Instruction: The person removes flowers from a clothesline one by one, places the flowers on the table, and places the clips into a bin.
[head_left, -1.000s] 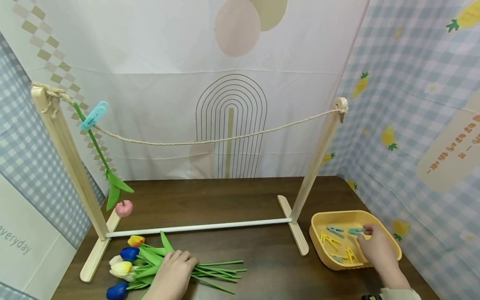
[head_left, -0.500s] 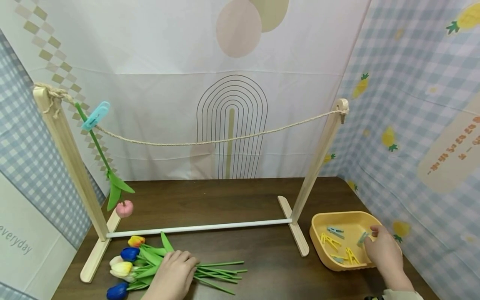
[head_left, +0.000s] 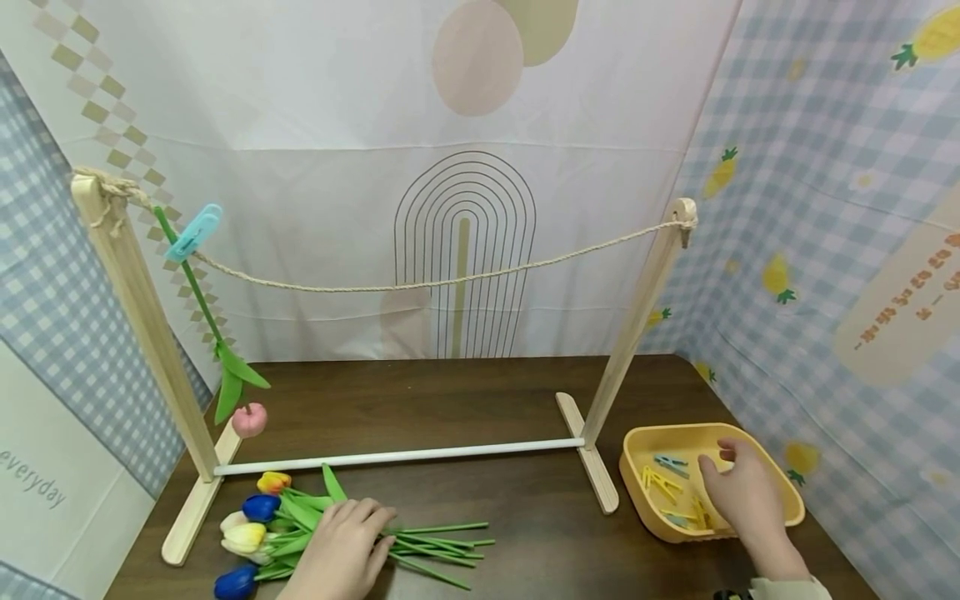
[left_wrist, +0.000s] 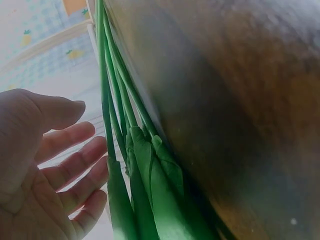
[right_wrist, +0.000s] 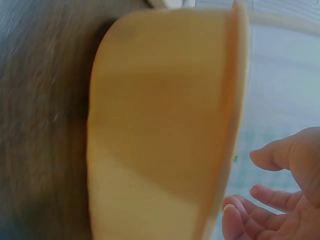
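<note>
A bunch of artificial tulips (head_left: 258, 518) lies on the dark wooden table (head_left: 510, 400), green stems (head_left: 438, 540) pointing right. My left hand (head_left: 341, 546) rests flat over the stems; the left wrist view shows that left hand (left_wrist: 45, 170) with straight fingers beside the stems (left_wrist: 145, 170), gripping nothing. A yellow tray (head_left: 678, 432) at the right holds yellow clothespins (head_left: 656, 481) and a teal one (head_left: 670, 461). My right hand (head_left: 741, 493) hovers over the tray's middle. In the right wrist view the right hand (right_wrist: 280, 200) has loose, empty fingers beside the tray's wall (right_wrist: 165, 125).
A wooden rack stands across the table: left post (head_left: 142, 325), right post (head_left: 637, 325), white rod (head_left: 397, 455) and a sagging rope (head_left: 420, 282). A pink tulip (head_left: 248, 419) hangs head down from the rope by a light blue clip (head_left: 193, 231). Patterned cloth walls surround the table.
My right hand has shifted from the tray's right rim leftwards over its middle; the teal pin it pinched earlier no longer shows. The left hand stays on the stems.
</note>
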